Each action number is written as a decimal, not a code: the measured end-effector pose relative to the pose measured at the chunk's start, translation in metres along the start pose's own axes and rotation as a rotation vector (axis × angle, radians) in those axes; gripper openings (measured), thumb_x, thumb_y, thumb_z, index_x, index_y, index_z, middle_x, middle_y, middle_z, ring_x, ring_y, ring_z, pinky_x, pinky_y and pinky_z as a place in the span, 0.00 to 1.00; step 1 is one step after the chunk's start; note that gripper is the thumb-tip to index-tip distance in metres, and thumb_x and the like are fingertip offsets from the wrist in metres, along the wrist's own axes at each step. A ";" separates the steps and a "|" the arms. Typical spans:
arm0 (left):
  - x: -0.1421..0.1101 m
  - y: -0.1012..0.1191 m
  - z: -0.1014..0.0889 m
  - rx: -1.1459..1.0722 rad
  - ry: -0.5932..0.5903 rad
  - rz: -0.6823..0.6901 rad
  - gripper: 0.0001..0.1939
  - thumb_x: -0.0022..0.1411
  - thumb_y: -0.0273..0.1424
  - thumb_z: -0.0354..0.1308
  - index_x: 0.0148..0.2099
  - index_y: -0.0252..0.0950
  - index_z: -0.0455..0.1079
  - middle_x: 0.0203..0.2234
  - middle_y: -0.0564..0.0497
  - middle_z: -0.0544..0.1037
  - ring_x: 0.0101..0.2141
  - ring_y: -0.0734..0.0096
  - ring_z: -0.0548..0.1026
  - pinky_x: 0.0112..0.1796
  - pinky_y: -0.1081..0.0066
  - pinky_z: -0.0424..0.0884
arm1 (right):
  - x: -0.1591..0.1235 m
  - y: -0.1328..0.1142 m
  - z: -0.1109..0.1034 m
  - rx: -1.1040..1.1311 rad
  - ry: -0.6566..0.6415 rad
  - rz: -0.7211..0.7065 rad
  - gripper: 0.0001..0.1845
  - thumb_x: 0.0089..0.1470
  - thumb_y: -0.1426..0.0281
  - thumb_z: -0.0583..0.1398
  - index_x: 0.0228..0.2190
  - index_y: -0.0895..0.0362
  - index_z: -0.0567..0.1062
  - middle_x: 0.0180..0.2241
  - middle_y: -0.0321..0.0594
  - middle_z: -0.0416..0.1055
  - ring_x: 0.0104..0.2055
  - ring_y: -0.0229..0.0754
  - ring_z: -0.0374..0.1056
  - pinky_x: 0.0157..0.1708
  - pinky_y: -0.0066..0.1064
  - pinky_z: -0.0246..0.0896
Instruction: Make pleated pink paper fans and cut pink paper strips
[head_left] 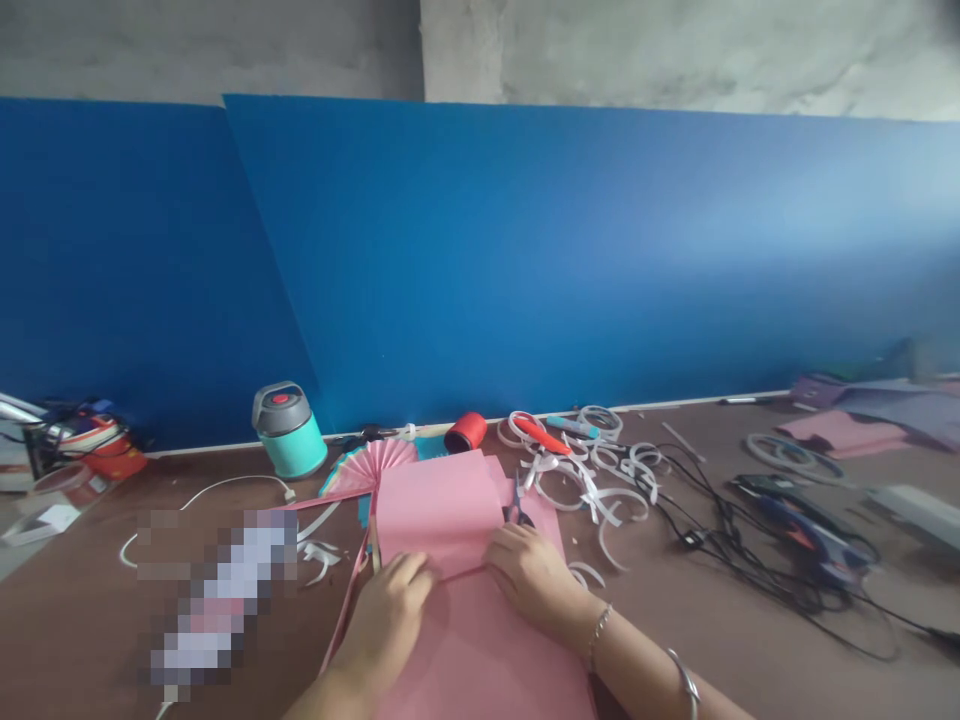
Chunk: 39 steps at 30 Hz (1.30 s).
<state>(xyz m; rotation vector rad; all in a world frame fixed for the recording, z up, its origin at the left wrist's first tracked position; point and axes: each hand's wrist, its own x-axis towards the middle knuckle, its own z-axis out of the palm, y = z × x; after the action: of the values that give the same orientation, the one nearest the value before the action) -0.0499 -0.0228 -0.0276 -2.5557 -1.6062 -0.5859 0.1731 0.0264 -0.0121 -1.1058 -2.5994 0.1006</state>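
A blue partition [480, 260] rises behind the brown worktop [697, 650], grey wall [675, 55] above. Pink paper [487, 650] lies centrally on the worktop, its near end cut off. Left hand [394, 600] and right hand [536, 575] rest on it; whether they grip, I cannot tell. Scissors [517, 500] are half hidden.

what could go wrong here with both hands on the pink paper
The pink paper might crease crookedly if the left hand and right hand press unevenly. The scissors lie just beyond the right hand's fingers, so a forward slide could bump them. Loose white strips near the paper might catch under it.
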 end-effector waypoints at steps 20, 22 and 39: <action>0.004 -0.010 -0.020 -0.348 0.011 -0.179 0.08 0.57 0.22 0.51 0.28 0.37 0.67 0.33 0.49 0.72 0.38 0.66 0.72 0.42 0.63 0.68 | -0.005 0.001 -0.007 0.402 0.016 0.103 0.10 0.51 0.80 0.55 0.22 0.57 0.66 0.32 0.38 0.65 0.36 0.39 0.63 0.42 0.35 0.59; 0.003 -0.011 -0.018 -0.336 0.028 -0.194 0.08 0.55 0.22 0.51 0.27 0.37 0.67 0.34 0.48 0.72 0.38 0.64 0.72 0.42 0.62 0.68 | -0.004 0.001 -0.005 0.406 0.032 0.104 0.12 0.51 0.81 0.54 0.20 0.57 0.64 0.31 0.37 0.65 0.35 0.39 0.63 0.44 0.37 0.58; 0.007 -0.007 -0.012 -0.224 0.014 -0.221 0.09 0.52 0.19 0.49 0.25 0.36 0.64 0.33 0.47 0.71 0.38 0.63 0.71 0.41 0.61 0.68 | 0.000 0.000 0.003 0.272 0.056 0.184 0.13 0.43 0.82 0.56 0.17 0.56 0.60 0.28 0.38 0.64 0.34 0.41 0.62 0.48 0.41 0.56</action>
<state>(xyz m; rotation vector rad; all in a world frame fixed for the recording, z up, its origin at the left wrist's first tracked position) -0.0570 -0.0167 -0.0146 -2.5299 -1.9358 -0.8457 0.1723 0.0270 -0.0154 -1.2217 -2.3425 0.4436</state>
